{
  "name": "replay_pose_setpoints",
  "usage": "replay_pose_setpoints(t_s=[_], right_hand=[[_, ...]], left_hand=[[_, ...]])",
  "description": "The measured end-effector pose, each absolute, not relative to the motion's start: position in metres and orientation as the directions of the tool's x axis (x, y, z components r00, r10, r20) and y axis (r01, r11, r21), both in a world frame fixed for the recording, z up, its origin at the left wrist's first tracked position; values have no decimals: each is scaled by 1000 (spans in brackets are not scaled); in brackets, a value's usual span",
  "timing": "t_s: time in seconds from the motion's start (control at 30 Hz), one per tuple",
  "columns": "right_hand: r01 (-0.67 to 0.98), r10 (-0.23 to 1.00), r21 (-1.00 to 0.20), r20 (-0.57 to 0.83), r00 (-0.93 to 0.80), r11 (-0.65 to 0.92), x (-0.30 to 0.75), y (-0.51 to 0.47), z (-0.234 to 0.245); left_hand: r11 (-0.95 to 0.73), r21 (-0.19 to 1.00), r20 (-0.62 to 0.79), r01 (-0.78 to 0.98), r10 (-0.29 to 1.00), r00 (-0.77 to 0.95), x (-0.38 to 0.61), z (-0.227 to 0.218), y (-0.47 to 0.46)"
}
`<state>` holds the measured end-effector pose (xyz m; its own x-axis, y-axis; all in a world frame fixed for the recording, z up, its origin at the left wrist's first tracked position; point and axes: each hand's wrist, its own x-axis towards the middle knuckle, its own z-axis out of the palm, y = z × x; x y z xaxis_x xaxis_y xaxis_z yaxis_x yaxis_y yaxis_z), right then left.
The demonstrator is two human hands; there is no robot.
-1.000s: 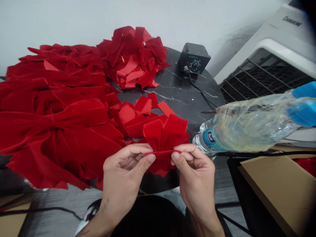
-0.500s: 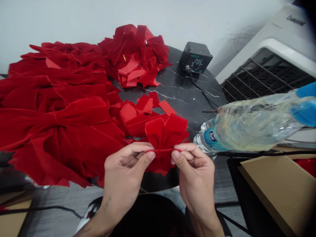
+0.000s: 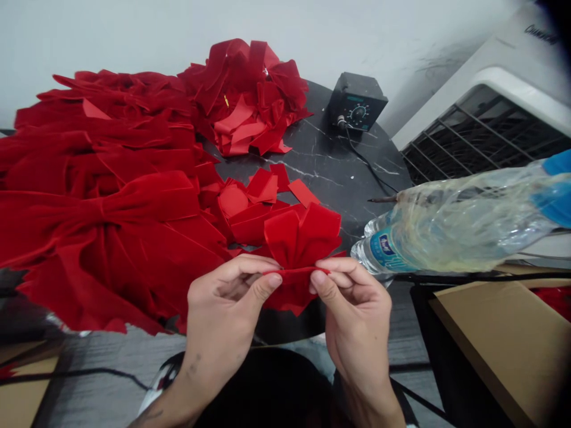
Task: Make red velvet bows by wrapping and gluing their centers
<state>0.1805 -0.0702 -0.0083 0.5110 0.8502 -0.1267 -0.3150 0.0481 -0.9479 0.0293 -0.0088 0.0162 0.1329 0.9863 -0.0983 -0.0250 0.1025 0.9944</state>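
Observation:
A small red velvet bow [image 3: 302, 238] is pinched at its gathered middle by both hands, just over the near edge of a round black marble table [image 3: 330, 166]. My left hand [image 3: 223, 309] grips the fold from the left with thumb and fingers closed. My right hand [image 3: 352, 303] pinches the same fold from the right. The bow's loops fan upward above my fingers and its tails hang below.
Large red velvet bows [image 3: 98, 208] cover the table's left half, with a pile of red ribbon pieces [image 3: 250, 101] at the back and loose cut strips [image 3: 263, 190] in the middle. A black dial box [image 3: 357, 104], a plastic bottle [image 3: 455, 223], a white grilled appliance [image 3: 491, 113] and cardboard [image 3: 508, 339] lie right.
Both hands keep the same pinch on the small bow. The view has shifted slightly, so everything sits a little higher and to the right.

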Motion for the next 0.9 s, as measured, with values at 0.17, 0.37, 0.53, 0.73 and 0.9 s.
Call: replay_pose_setpoints(t_s=[0.17,0.37,0.53,0.73,0.9], right_hand=[[-347,857,-937,-155,491,29,181,-71,-8],[-419,864,-908,-192,466,25,178,-71,-6],[-431,871,-902,-207,446,7,177,-72,-6],[-424,885,-906,-204,420,-8,176,-75,-8],[-439,883,-898,-219,415,-16,175,-77,-10]], left_hand=[[93,995,-89,-25,988,125,29,16,-9],[60,997,-52,-56,989,136,29,14,-9],[-46,998,40,43,992,123,31,25,-9],[-122,972,111,202,992,61,31,30,-5],[-94,978,80,189,994,80,29,28,-1]])
